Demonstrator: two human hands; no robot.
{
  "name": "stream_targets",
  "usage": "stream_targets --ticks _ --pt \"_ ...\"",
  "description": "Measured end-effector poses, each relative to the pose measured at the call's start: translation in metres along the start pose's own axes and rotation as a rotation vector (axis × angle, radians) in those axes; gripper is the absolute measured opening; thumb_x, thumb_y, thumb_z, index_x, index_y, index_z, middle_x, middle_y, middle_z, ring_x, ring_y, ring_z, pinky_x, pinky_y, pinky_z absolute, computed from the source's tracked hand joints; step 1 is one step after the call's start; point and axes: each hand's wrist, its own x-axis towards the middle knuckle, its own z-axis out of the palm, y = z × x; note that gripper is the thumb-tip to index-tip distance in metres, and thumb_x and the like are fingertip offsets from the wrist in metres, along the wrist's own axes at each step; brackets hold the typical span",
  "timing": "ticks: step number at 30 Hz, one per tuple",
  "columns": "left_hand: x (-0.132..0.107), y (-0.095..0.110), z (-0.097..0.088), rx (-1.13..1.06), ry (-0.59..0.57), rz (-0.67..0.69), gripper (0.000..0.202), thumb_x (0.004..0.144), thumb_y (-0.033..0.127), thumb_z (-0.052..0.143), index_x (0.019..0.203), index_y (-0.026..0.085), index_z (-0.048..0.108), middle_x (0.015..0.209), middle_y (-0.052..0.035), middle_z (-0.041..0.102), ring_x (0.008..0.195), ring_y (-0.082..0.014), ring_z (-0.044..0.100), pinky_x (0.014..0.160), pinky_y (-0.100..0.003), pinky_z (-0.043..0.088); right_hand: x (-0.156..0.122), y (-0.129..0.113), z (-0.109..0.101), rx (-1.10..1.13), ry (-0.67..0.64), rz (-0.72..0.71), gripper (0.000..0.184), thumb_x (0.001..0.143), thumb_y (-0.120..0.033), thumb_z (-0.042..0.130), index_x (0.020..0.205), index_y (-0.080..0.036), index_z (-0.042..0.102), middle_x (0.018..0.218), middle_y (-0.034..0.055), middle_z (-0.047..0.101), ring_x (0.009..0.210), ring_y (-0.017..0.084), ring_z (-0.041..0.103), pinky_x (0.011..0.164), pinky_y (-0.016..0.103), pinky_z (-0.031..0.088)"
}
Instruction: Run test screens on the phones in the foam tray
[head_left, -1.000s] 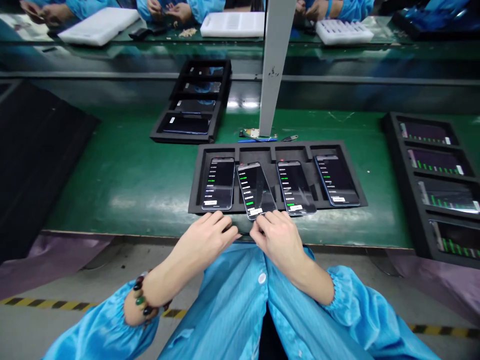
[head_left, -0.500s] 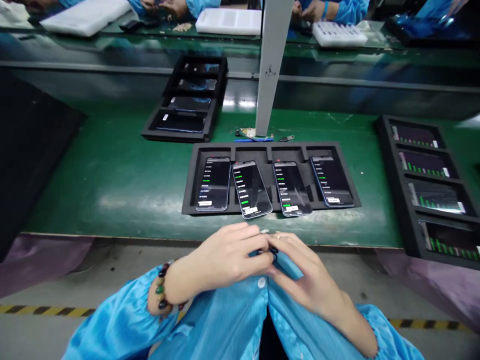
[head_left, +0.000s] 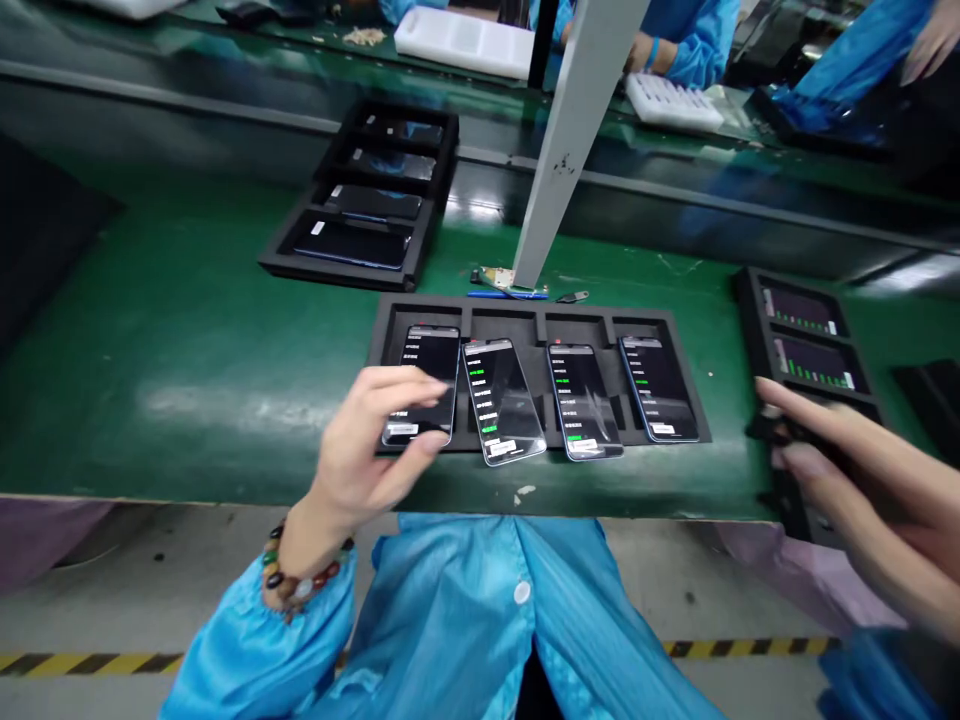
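My left hand [head_left: 375, 440] hovers over the lower left part of the leftmost phone [head_left: 429, 385], thumb and fingers apart with nothing between them. That phone lies in a black foam tray [head_left: 504, 325] beside a tilted phone [head_left: 504, 400], a third phone [head_left: 585, 400] and a rightmost phone [head_left: 660, 390]. All have lit screens with text lists, some lines green. Far to the right, my right hand [head_left: 870, 490] is blurred, its thumb and forefinger pinched on a small black object [head_left: 772, 425] whose kind I cannot make out. It is in front of the right-hand tray.
A black tray of dark phones [head_left: 416, 270] stands back left; another tray [head_left: 750, 300] with phones showing green bars is at right. A grey post [head_left: 559, 170] rises behind the middle tray, near a blue pen [head_left: 502, 295]. White scraps [head_left: 523, 493] lie at the front edge.
My hands, together in front of the tray before, have parted. The left has moved up and left over the leftmost phone; the right has swung far right with the small black object.
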Motion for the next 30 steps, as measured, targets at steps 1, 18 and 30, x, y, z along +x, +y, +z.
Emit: stream_targets --ticks 1,18,30 --pt "-0.007 -0.01 -0.006 0.037 0.031 -0.05 0.035 0.105 0.031 0.071 0.139 0.028 0.067 0.122 -0.0094 0.076 0.115 -0.0264 0.074 0.1 -0.046 0.065 0.022 0.004 0.0 0.026 -0.138 -0.067 0.069 0.107 -0.081 0.053 0.152 -0.033 0.074 0.127 0.011 0.084 0.101 0.021 0.081 0.077 0.053 0.049" --pt "-0.069 -0.034 -0.036 0.171 0.116 -0.241 0.022 0.107 0.017 0.064 0.124 0.024 0.076 0.12 -0.0088 0.077 0.113 -0.0231 0.074 0.104 -0.04 0.058 0.275 -0.08 0.234 -0.412 -0.275 -1.007 0.063 0.109 -0.008 0.023 0.168 -0.008 0.045 0.134 0.0212 0.072 0.105 0.028 0.069 0.09 0.042 0.059" --pt "-0.066 -0.047 -0.052 0.261 0.039 -0.714 0.045 0.113 0.052 0.055 0.139 0.02 0.072 0.135 -0.0112 0.078 0.122 -0.0268 0.075 0.113 -0.043 0.058 0.196 -0.037 0.119 0.165 -0.116 -0.64 0.047 0.118 -0.051 0.049 0.147 -0.021 0.07 0.135 0.013 0.077 0.125 0.027 0.074 0.115 0.048 0.057"
